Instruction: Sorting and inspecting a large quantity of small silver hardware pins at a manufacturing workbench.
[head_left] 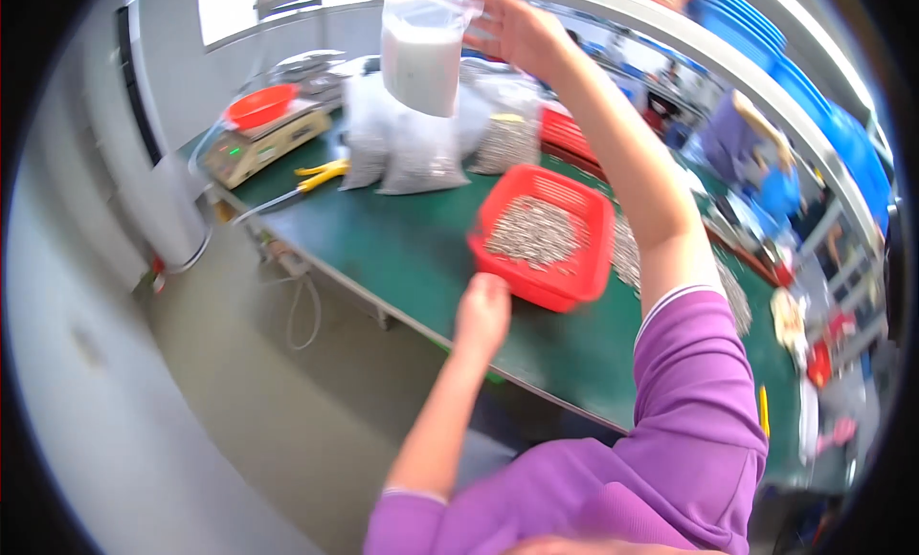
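My left hand (pixel 483 306) is closed on the near left edge of a red plastic basket (pixel 598 258), which is tilted over the green table. A layer of small grey slender pieces (pixel 538 232) lies inside the basket. Raised at the far side, my right hand (pixel 522 31) has its fingers apart beside the upper edge of a clear plastic bag (pixel 421 62) with whitish contents. Blur hides whether those fingers pinch the film. Below and behind that bag, filled clear bags (pixel 421 158) stand on the table, and another bag of grey pieces (pixel 507 144) is to their right.
A scale (pixel 273 144) carrying an orange-red bowl (pixel 261 105) stands at the far left, near a yellow air gun (pixel 323 175). More grey pieces (pixel 627 254) lie on the green table (pixel 383 258) by my right arm. Blue baskets (pixel 737 24) sit on an overhead shelf. Another person (pixel 737 139) is at far right.
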`<move>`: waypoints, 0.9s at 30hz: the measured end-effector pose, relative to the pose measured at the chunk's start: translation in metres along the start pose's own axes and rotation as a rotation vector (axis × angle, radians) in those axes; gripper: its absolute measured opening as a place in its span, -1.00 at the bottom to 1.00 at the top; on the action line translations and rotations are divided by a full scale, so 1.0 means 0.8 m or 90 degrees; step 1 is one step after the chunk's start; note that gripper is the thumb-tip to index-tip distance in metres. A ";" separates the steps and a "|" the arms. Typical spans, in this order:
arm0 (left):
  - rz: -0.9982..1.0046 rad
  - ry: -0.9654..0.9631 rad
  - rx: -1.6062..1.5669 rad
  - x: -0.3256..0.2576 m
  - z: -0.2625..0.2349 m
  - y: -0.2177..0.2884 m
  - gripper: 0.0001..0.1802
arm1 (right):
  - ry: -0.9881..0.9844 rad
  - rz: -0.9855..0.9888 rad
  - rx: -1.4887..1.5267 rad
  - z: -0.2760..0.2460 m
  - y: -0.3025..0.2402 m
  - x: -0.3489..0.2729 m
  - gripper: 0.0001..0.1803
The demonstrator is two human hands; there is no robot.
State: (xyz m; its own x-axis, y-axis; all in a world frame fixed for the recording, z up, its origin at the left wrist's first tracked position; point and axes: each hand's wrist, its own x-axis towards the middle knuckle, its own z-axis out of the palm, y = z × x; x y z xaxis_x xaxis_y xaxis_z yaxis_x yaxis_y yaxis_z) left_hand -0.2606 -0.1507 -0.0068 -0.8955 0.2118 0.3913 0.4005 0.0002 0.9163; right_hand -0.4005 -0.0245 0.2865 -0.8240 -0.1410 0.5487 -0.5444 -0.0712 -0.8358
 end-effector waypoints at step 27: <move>0.002 0.050 0.197 -0.023 0.032 0.031 -0.80 | 0.704 -0.057 -0.038 -0.544 -0.172 -0.429 -0.75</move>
State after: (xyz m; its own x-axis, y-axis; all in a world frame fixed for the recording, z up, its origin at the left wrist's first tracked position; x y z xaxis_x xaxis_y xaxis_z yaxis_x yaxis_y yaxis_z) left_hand -0.2293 -0.1295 0.0064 -0.9018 0.1367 0.4100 0.4321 0.2992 0.8507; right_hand -0.1112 0.4635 0.2209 -0.4509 0.8227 0.3463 -0.5913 0.0153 -0.8063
